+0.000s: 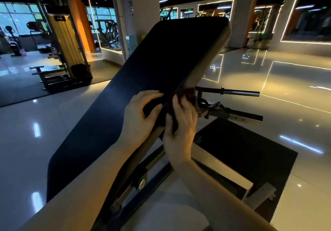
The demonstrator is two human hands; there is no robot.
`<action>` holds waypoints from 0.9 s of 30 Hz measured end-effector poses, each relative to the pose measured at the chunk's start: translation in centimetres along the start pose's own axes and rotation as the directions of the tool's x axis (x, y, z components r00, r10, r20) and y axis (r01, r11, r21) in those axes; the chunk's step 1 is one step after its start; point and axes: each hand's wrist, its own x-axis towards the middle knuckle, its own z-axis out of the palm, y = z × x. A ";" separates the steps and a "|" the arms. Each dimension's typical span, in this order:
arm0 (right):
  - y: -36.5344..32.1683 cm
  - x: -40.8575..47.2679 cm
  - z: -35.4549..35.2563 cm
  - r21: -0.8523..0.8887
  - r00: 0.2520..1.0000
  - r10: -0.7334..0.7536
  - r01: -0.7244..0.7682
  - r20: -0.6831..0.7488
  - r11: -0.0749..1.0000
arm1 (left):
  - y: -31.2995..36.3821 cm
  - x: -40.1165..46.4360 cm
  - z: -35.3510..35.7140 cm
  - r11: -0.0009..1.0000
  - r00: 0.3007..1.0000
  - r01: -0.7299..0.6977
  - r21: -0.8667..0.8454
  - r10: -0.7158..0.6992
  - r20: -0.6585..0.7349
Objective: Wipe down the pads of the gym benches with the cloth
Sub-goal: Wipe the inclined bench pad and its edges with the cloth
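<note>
Looks like mid-job: both hands are at the right edge of the tilted bench pad (143,73). The left hand (141,116) rests on top with fingers bent over a dark fold, while the right hand (179,123) grips the reddish cloth (188,96) against the side. Can't tell how much is already wiped; other benches presumably remain. No readable writing anywhere.

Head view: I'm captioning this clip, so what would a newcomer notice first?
The long dark padded bench pad slants up through the centre. At its right edge the right hand presses a dark reddish cloth against the pad's side, while the left hand rests on its face. Glossy pale floor tiles mirror the light strips, right.
</note>
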 end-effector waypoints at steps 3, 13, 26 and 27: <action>0.0 -1.9 -0.7 0.042 0.998 0.006 -0.009 0.070 0.999 | -0.4 -1.1 -0.7 1.000 1.000 0.025 -0.006 -0.025 0.003; 0.5 -3.1 0.5 -0.040 1.000 -0.006 0.006 0.013 0.999 | -0.1 -3.4 -0.9 0.999 0.999 0.025 -0.035 -0.024 0.042; 5.3 -3.4 -13.4 0.151 0.948 0.316 -0.310 -0.019 0.939 | 8.5 -6.0 10.4 0.936 0.947 0.154 -0.316 -0.049 0.317; 6.1 -3.6 -14.5 0.136 0.945 0.325 -0.321 -0.015 0.937 | 9.3 -5.7 11.7 0.912 0.918 0.244 -0.331 -0.107 0.381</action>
